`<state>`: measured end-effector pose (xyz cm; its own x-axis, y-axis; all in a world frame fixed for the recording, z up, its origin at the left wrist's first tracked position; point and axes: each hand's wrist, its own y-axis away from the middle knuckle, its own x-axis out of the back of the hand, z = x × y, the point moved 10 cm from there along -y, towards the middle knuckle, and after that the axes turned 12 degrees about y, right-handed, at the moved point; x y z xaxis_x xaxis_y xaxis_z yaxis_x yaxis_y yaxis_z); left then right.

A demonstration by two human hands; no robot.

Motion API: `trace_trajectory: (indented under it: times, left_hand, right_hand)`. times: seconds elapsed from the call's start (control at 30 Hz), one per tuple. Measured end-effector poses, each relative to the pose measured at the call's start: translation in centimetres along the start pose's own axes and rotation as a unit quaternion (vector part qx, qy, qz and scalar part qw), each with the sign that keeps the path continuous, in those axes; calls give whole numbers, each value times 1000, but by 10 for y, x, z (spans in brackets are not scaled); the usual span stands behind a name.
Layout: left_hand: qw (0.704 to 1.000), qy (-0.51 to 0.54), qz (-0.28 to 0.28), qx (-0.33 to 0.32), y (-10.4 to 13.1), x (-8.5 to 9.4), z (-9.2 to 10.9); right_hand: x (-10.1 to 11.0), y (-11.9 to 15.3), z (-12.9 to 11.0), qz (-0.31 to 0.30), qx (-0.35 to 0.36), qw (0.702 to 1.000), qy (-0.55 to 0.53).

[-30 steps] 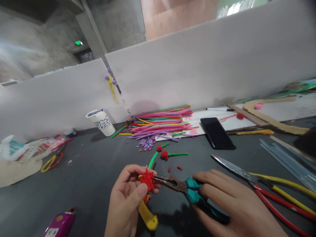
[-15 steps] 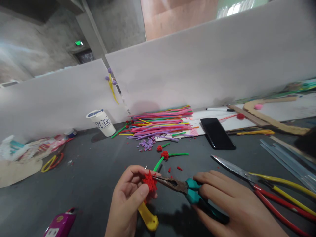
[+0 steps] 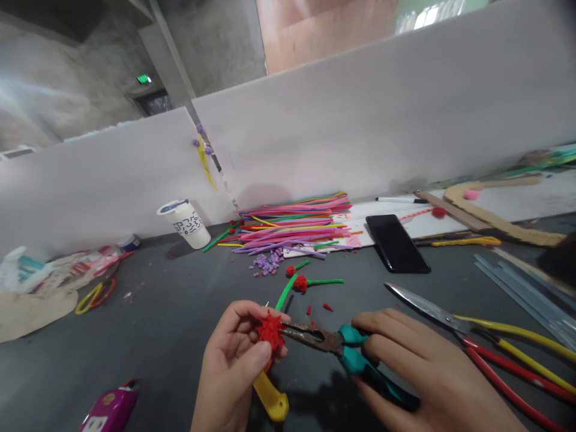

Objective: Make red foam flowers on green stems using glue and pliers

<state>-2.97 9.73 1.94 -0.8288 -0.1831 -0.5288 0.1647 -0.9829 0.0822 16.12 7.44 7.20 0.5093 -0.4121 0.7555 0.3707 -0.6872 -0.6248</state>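
My left hand (image 3: 236,366) pinches a spiky red pipe-cleaner flower head (image 3: 270,331) between thumb and fingers. A green stem (image 3: 285,293) slants up behind it. Below the thumb, a yellow handle (image 3: 273,401) sticks out of the same hand; the tool it belongs to is mostly hidden. My right hand (image 3: 405,360) is wrapped round teal-handled needle-nose pliers (image 3: 317,337). Their tips touch the right side of the flower head; I cannot tell whether they grip a spike. Just beyond lie a red pompom flower (image 3: 300,283) on a green stem and small red scraps (image 3: 327,307).
Large scissors (image 3: 454,324) with red and yellow handles lie at right, below a black phone (image 3: 398,243). Pipe cleaners (image 3: 292,225) are piled by the white partition, near purple clippings (image 3: 267,263) and a paper cup (image 3: 184,223). A magenta device (image 3: 109,409) lies front left.
The flower head has turned slightly and shifted left in my left hand, its green stem swinging a little to the left. The plier tips sit a touch lower, still against the flower.
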Motion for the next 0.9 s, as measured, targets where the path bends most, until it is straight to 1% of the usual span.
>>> trace_trajectory:
  times: [0.17, 0.3, 0.4, 0.5, 0.53, 0.6, 0.73, 0.83, 0.9]
  left_hand:
    - [1000, 2, -7, -9, 0, -2, 1]
    - [1000, -6, -3, -9, 2, -2, 0]
    - [1000, -7, -2, -9, 2, -2, 0]
    - [1000, -10, -3, -12, 2, -2, -1]
    - [1000, -12, -4, -13, 2, -2, -1]
    - [1000, -19, 0, -14, 1, -1, -2]
    - [999, -29, 15, -4, -1, 2, -6]
    - [999, -27, 20, 7, -1, 3, -8]
    - [999, -24, 24, 13, -1, 3, -9]
  right_hand:
    - [0, 1, 0, 5, -3, 1000, 7]
    - [-1, 1, -3, -4, 4, 1000, 16]
    - [-6, 2, -1, -29, -1, 1000, -1]
    - [-15, 5, 2, -74, -16, 997, -30]
    - [-17, 6, 3, -80, -16, 996, -30]
    - [-16, 6, 2, -68, -6, 998, -8]
    - [-10, 10, -8, -6, 44, 995, 89]
    - [-12, 14, -13, 1, 66, 987, 145]
    - [-14, 15, -15, -6, 66, 987, 149]
